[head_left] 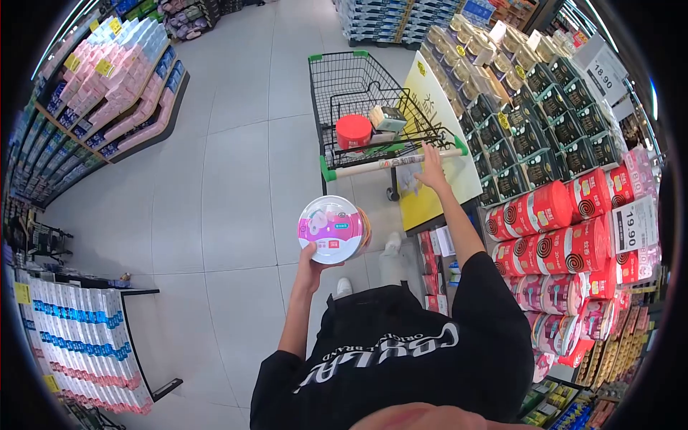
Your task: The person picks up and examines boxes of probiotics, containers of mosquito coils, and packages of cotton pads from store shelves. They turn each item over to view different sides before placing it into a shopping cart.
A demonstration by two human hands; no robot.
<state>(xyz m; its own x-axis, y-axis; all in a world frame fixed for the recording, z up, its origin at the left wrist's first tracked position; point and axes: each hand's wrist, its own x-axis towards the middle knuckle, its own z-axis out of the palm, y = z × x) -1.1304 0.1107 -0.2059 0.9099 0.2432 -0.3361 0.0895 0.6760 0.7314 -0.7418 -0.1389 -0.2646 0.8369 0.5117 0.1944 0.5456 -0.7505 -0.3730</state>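
Observation:
A round tub with a white and pink lid [331, 228] is in my left hand [310, 266], which grips it from below and the side, lid facing up toward me. My right hand [431, 169] is at the right part of the shopping cart's handle [390, 164], with its fingers stretched out over it; firm contact cannot be made out. Inside the black wire cart [337, 82] with green corners, a red-lidded round tub [353, 130] stands beside a small dark and light box [387, 119].
To the right, shelves hold red mosquito-coil tubs [537, 208], dark green boxes [527, 140] and gold-lidded packs [469, 54], with price signs [608, 75]. A yellow and white board [448, 143] borders the cart. Stacked tissue packs [79, 337] and a pink display [118, 68] stand left of the tiled floor [236, 186].

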